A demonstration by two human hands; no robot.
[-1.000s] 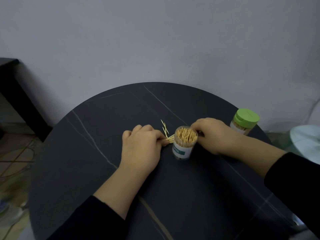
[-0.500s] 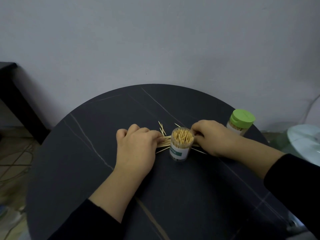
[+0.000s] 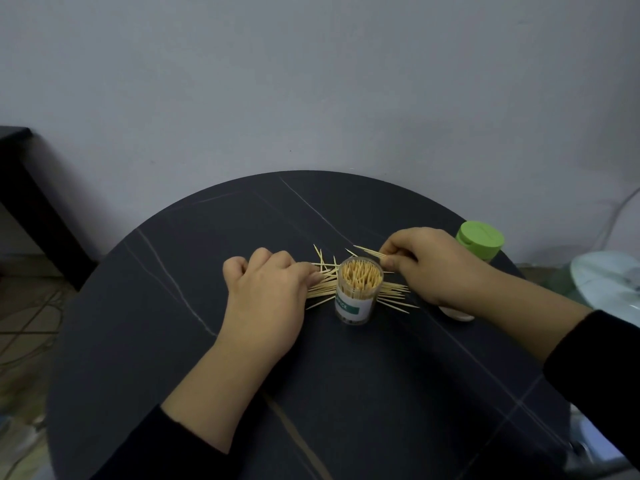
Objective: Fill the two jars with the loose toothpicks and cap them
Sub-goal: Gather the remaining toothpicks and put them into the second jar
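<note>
I work at a round dark bench (image 3: 173, 341) veined with pale lines, set against a plain grey wall; a dark piece of furniture (image 3: 20, 174) stands beyond my left hand and a pale round object (image 3: 609, 282) beyond my right. My left hand (image 3: 266, 292) lies knuckles up, its fingers curled down over the ends of the loose toothpicks (image 3: 322, 282). My right hand (image 3: 436, 265) pinches a few of them between thumb and fingertips. The open jar (image 3: 358, 289), packed full, stands upright between my hands, with the toothpicks fanned out on the bench behind it. The jar with the green cap (image 3: 479, 239) stands just behind my right hand. Something small and white (image 3: 457, 315) shows under my right wrist.
</note>
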